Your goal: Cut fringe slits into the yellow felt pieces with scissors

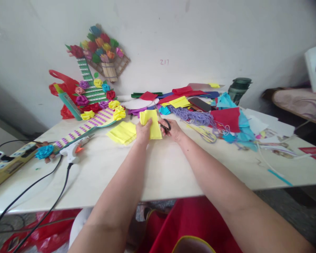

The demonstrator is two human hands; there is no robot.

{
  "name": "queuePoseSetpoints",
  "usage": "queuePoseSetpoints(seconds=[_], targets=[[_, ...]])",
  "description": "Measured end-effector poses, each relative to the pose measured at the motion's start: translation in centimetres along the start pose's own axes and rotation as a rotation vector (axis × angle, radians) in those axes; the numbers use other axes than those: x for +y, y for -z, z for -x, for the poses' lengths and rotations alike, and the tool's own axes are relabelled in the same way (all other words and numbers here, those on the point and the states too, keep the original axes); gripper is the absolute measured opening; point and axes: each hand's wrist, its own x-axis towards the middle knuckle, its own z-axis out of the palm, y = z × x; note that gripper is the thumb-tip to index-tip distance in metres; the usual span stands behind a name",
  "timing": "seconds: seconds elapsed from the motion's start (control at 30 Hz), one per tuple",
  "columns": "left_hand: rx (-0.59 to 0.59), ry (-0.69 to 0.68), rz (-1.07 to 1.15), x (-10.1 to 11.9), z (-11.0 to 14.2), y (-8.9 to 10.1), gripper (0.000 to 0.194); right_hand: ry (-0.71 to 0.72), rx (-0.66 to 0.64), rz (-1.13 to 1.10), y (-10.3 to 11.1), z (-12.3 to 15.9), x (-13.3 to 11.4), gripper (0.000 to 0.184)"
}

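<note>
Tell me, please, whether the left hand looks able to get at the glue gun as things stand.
Probably yes: bare tabletop lies between the left forearm and the glue gun. The left hand is holding yellow paper, though, so it would likely need to free itself first.

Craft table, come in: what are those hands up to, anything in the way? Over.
Left hand holding yellow piece. Right hand gripping black-handled scissors beside it. Nearby clutter: purple yarn, beyond the right hand.

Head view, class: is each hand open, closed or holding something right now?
Left hand: closed, holding a yellow sheet.
Right hand: closed, holding black-handled scissors.
</note>
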Motion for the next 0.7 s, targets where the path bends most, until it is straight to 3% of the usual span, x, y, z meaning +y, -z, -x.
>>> queuePoseSetpoints(seconds=[0.33, 0.7], targets=[[-0.017, 0.011, 0.001, 0.41, 0.33, -0.02, 0.039, 0.019, -0.042, -0.005, 0.60, -0.05, 0.48, 0.047], [-0.052, 0.038, -0.029, 0.66, 0.71, -0.16, 0.043, 0.016, -0.019, 0.002, 0.51, 0.17, -0.15, 0.039]])
